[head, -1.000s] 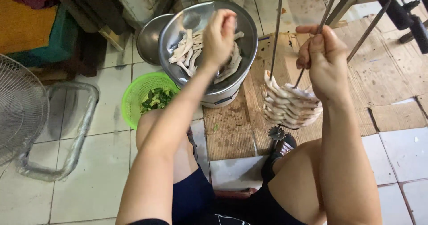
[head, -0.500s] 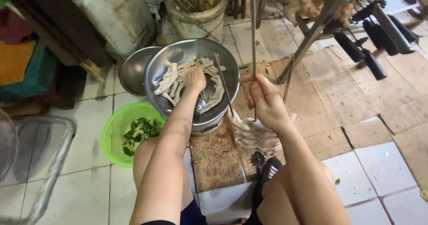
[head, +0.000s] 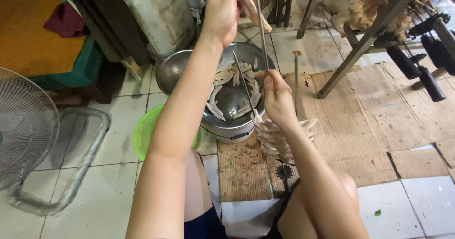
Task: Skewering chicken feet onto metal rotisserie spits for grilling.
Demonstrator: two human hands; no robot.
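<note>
Pale chicken feet, threaded in a tight stack on a long thin metal skewer, hang just below my right hand, in front of the round steel bowl that I take as my landmark. My right hand is closed around the skewer's lower part, just above the stack. My left hand has come up: half a second ago it was down in the bowl among the loose pieces, and now it is raised beyond the bowl's far rim, fingers pinched on a single pale foot pressed against the skewer's upper end. I judge that one more piece is being fed onto the skewer, so the stack is growing by one.

More pale feet lie inside the bowl. A second, smaller steel bowl touches its left side, and a green plastic colander sits at its near left. Flattened brown cardboard covers the floor to its right. A grey plastic jerrycan stands beyond it to the left; I can make out no label on it, and I see no packages or signs.
</note>
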